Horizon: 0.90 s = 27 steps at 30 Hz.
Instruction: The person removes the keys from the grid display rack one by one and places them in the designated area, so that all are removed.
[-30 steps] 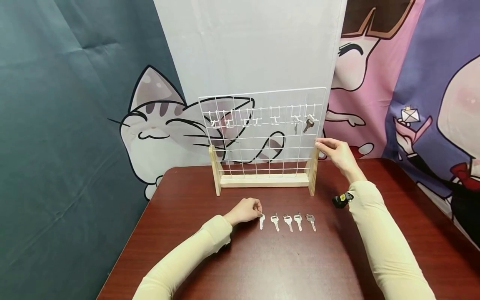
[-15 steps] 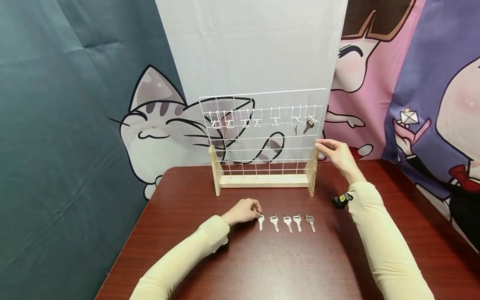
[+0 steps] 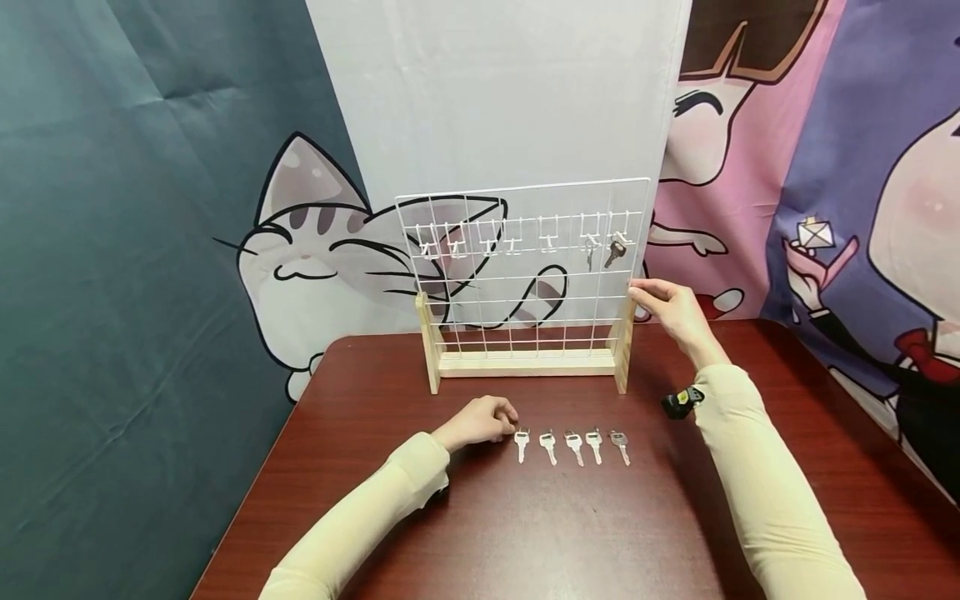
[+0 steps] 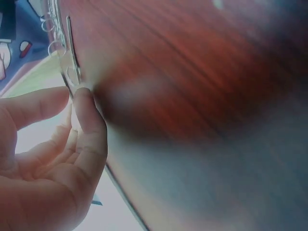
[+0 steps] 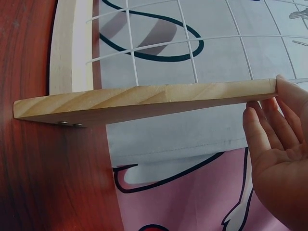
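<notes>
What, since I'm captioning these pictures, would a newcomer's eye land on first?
Probably the large cartoon cat on the backdrop, behind and left of the rack. Next would likely come the rack itself, toward the back of the table, with two hanging keys near its right end and the right hand pinching its right post. Then the row of five keys in front, the left hand beside the leftmost.
</notes>
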Tool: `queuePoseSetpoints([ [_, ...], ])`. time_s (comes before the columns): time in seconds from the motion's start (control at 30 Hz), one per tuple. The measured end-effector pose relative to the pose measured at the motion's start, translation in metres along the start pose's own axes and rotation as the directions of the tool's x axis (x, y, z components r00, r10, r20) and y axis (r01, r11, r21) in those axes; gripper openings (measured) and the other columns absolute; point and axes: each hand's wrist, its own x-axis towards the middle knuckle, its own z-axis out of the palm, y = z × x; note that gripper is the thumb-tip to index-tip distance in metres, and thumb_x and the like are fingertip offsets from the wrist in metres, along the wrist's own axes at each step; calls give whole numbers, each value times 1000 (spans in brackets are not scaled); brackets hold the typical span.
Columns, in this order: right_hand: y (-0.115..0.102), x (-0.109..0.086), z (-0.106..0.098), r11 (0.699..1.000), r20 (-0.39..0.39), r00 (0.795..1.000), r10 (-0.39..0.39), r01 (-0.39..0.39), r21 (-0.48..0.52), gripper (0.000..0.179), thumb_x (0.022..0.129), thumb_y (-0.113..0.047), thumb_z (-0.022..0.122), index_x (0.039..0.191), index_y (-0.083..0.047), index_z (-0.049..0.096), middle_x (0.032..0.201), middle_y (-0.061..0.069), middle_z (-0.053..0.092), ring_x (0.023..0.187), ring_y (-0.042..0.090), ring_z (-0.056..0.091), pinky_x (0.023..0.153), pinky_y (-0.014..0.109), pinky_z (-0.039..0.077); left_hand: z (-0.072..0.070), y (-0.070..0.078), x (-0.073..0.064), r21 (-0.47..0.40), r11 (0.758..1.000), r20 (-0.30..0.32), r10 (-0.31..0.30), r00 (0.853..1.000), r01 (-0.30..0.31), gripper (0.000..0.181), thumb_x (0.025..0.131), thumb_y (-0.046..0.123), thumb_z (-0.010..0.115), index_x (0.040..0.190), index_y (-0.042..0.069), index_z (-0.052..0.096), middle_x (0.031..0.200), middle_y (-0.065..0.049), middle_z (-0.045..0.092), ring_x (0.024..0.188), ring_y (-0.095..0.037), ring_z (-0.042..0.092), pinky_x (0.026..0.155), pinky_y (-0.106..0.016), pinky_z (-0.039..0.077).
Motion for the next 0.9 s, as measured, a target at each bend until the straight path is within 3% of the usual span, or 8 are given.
queuePoseSetpoints([
  [0.27,5,2,1,1000,-7,1000,-6,6,-11,51,96,-40,69,133,-5,65,113,-14,70,106,2,57,90,16,45,-14,-5,-3,-56,998,-10,0,1000,-1,14,92,0,65,105,-5,68,84,-14,70,65,-17,63,59,-29,56],
  [0.57,-6,-3,-1,1000,3,1000,11,-11,-6,45,98,-30,68,133,-2,64,118,-5,70,102,-2,56,88,14,44,-36,1,-2,-91,996,-106,13,994,-23,21,94,3,65,112,-7,66,92,-11,70,81,-29,69,74,-39,61],
  [0.67,-17,-7,-1,1000,11,1000,6,-6,2,44,98,-24,68,133,2,63,120,1,70,101,-2,57,86,14,45,-42,6,-1,-131,991,-137,22,990,-40,23,96,3,64,116,-9,65,99,-16,70,90,-33,69,81,-43,60],
  [0.77,-19,-8,0,1000,13,1000,5,-5,6,44,98,-24,68,133,2,63,117,-3,71,100,-2,57,86,14,45,-47,13,0,-190,980,-159,24,987,-54,27,97,2,64,120,-11,62,107,-23,69,95,-32,69,87,-46,59],
  [0.9,-5,-1,0,1000,4,1000,1,-1,-7,46,98,-29,69,133,-1,63,114,-11,70,102,-2,56,87,15,45,-53,22,3,-241,966,-201,48,978,-97,29,97,3,65,122,-11,62,112,-25,68,95,-25,70,91,-48,57],
])
